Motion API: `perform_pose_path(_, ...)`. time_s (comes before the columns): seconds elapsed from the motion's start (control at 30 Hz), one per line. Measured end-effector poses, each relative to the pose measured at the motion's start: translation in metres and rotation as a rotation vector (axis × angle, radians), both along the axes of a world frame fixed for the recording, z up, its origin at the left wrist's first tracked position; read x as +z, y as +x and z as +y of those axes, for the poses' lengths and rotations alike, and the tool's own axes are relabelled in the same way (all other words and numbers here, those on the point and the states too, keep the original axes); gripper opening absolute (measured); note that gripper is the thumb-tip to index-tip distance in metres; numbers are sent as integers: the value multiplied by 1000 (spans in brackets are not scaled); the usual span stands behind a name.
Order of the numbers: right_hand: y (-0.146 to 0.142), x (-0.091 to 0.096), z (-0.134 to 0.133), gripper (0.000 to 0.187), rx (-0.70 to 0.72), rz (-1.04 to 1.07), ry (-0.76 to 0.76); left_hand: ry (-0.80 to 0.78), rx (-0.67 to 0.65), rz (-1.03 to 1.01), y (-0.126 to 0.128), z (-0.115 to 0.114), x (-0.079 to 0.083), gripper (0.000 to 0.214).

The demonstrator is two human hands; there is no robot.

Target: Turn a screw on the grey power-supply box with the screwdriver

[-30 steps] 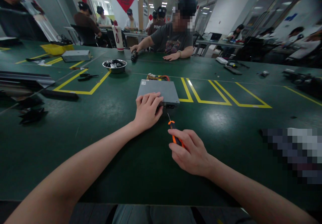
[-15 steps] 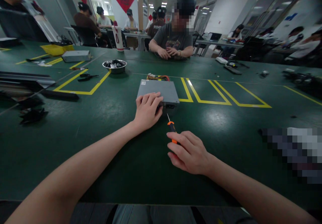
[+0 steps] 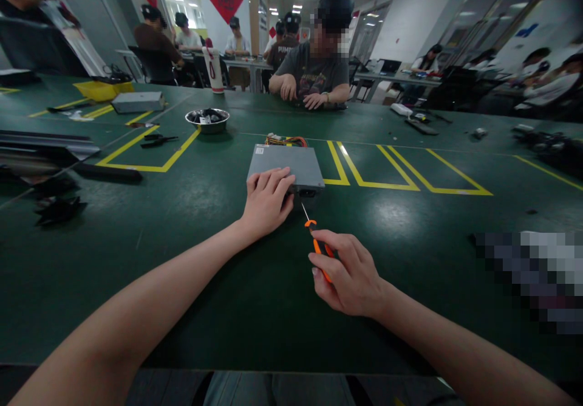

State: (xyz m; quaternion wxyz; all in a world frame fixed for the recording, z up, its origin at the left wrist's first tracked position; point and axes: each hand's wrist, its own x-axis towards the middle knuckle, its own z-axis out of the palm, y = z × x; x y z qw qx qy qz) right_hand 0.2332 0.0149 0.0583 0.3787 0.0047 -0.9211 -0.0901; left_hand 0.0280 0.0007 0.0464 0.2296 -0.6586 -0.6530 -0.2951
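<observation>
A grey metal computer power supply (image 3: pixel 289 161) lies on the green table, its socket side facing me and a bundle of coloured wires (image 3: pixel 286 141) at its far side. My left hand (image 3: pixel 269 200) grips its near left corner, fingers on the top and thumb at the near face. In my right hand (image 3: pixel 348 272) is a screwdriver (image 3: pixel 322 249) with an orange and black handle, held between thumb and fingers. Its thin shaft points away from me, up toward the near face of the power supply. Whether the tip touches the casing I cannot tell.
A metal bowl (image 3: pixel 207 120) of small dark parts stands beyond, to the left. Farther left are a yellow tray (image 3: pixel 102 90), another metal box (image 3: pixel 138 101) and dark metal pieces (image 3: pixel 45 151). A person (image 3: pixel 314 72) sits opposite. Cables (image 3: pixel 546 138) lie at the right.
My right hand's fingers have shifted on the screwdriver handle, showing more of it. My left hand stays on the power supply. The person opposite has moved their hands apart.
</observation>
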Motion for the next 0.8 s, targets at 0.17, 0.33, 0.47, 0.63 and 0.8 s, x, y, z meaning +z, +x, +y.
perform_pose_path(0.17,1,0,1,17,-18,19,-28,5,-26,47,-1,0,-2,35)
perform_pose_path(0.33,0,-6,-1,21,-11,5,7,-11,-18,32,0,0,-2,35)
perform_pose_path(0.47,1,-3,-1,13,-58,-35,-2,-9,-15,27,0,0,-1,33)
perform_pose_path(0.63,1,-2,0,22,-109,-9,-36,-13,-5,36,0,0,1,31)
perform_pose_path(0.8,0,-3,0,17,-60,-57,-16,-10,7,6,2,1,2,28)
